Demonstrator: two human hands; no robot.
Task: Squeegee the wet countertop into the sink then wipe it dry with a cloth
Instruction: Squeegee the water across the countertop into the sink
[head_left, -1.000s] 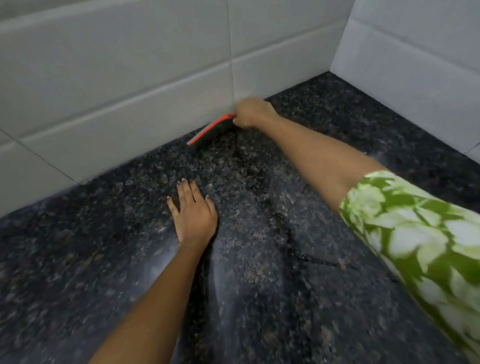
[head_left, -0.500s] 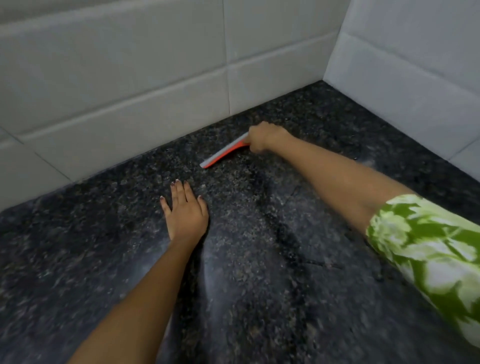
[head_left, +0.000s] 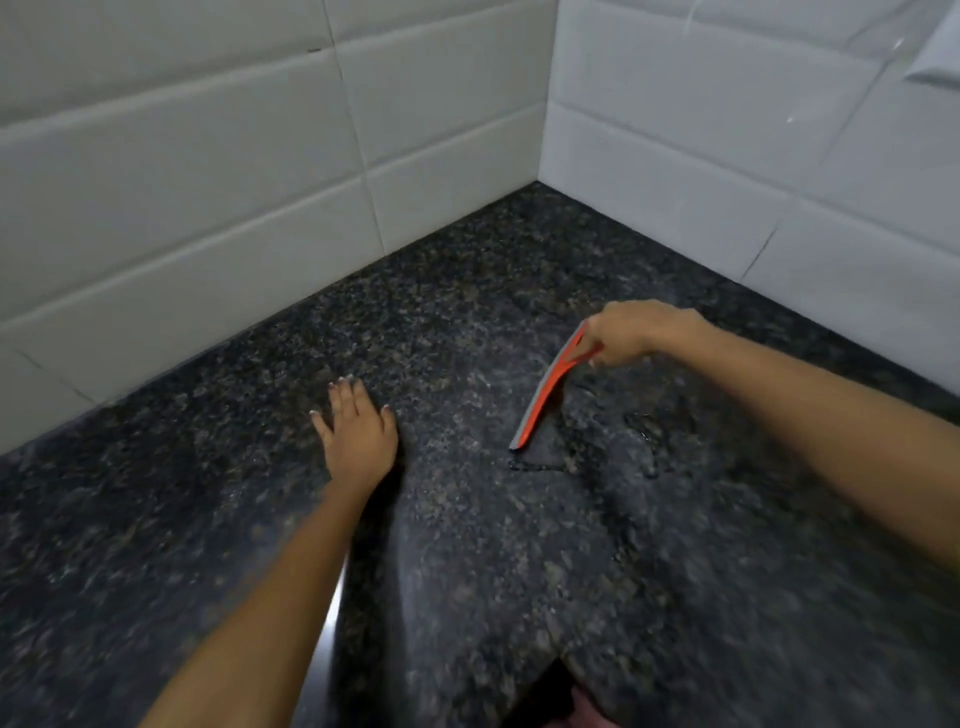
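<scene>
My right hand (head_left: 631, 333) is shut on the top of an orange squeegee (head_left: 543, 399) with a grey rubber blade. The blade rests on the dark speckled granite countertop (head_left: 519, 545), running from my hand down toward me. A thin line of water (head_left: 540, 467) sits at the blade's near end, and wet patches (head_left: 644, 431) lie to its right. My left hand (head_left: 358, 431) lies flat on the counter, fingers spread, to the left of the squeegee and apart from it. No sink and no cloth are in view.
White tiled walls (head_left: 208, 197) meet in a corner (head_left: 540, 176) behind the counter, one along the back left, one along the right. A dark notch (head_left: 561, 686) breaks the counter's near edge at the bottom.
My right hand has pulled the squeegee away from the back wall, toward me and to the right, and the blade has turned from crosswise to lengthwise. My left hand stays flat.
</scene>
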